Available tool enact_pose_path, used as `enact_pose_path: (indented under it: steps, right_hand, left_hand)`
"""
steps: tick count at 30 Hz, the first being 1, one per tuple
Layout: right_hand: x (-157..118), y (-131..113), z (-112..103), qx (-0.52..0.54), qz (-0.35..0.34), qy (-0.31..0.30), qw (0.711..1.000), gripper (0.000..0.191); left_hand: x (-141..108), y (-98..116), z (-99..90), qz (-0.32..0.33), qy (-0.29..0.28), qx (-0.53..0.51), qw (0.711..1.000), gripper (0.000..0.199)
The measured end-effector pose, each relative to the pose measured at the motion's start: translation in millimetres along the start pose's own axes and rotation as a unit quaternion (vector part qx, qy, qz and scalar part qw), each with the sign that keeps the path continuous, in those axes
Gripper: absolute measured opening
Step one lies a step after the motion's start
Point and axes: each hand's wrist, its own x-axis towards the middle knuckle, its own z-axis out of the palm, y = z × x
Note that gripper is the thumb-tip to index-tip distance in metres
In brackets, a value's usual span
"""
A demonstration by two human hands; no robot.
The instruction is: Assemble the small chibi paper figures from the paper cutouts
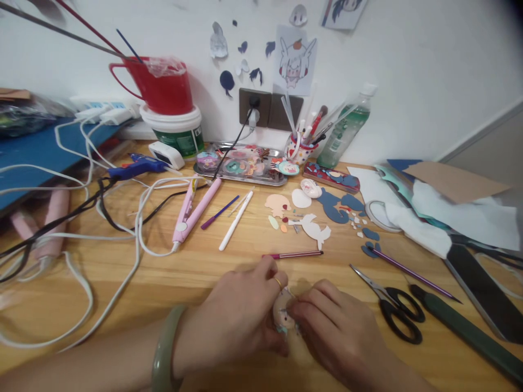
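Observation:
Between my hands, low over the front of the wooden table, is a small round paper face [281,317] in pale peach with dark dots and bluish bits at its lower edge. My left hand [241,305], wearing a ring and a green bangle, grips it from the left with thumb and fingers. From the right, the fingers of my right hand [345,326] are pinched together against its surface and cover part of it. Whether those fingers hold a smaller piece is hidden. A dark red pen [298,254] lies just beyond both hands.
Black-handled scissors [398,313], a green-handled tool [457,326] and a phone [482,288] lie at right. Paper cutouts [314,228] are spread beyond my hands. Left are a pink flat iron [192,218], a blue glue gun [139,166] and tangled white cables [139,234]. A metal tray [245,177] stands behind.

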Motion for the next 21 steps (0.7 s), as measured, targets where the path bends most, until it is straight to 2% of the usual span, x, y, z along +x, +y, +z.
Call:
enact_pose_path:
  steps: [21]
  right_hand:
    - [-1.1, -1.3, 0.0, -0.024, -0.003, -0.010, 1.000, 0.012]
  left_hand:
    - [0.4, 1.6, -3.0, -0.009, -0.015, 0.001, 1.000, 0.055]
